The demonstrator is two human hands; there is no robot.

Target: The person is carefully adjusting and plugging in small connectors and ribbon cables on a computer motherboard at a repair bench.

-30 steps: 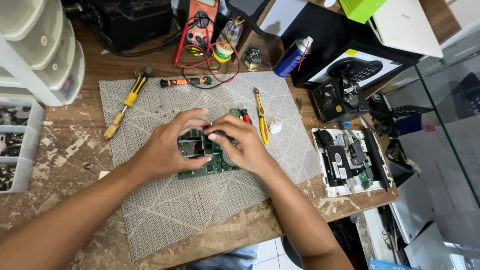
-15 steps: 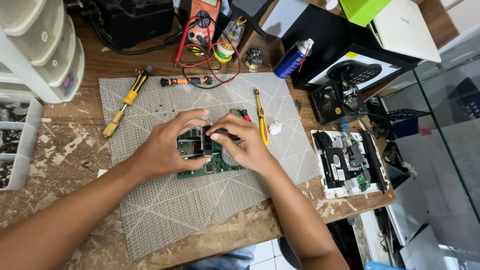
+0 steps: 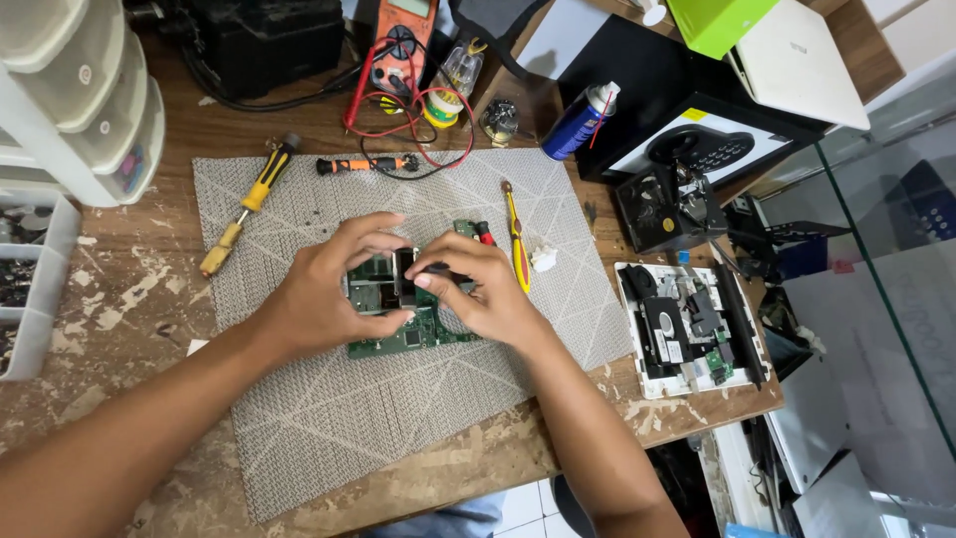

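Gripping green circuit board (image 3: 398,334) between left hand (image 3: 334,289), right hand (image 3: 478,289), on grey mat (image 3: 329,418)

The surface (image 3: 119,299) was a worn wooden workbench, its top scuffed and flecked with pale patches of old paint or filler. A grey woven mat (image 3: 329,418) with thin white lines covered the middle of the surface. Left of the mat, at the surface's edge, stood a white plastic drawer tower (image 3: 70,90). Right of the mat, past the surface's end, a glass panel (image 3: 886,329) with a dark metal frame showed pale shelves beneath it. Below the mat, beyond the surface's near edge, a strip of white tiled floor (image 3: 523,503) showed. The light was even and soft, casting only faint shadows on the mat.
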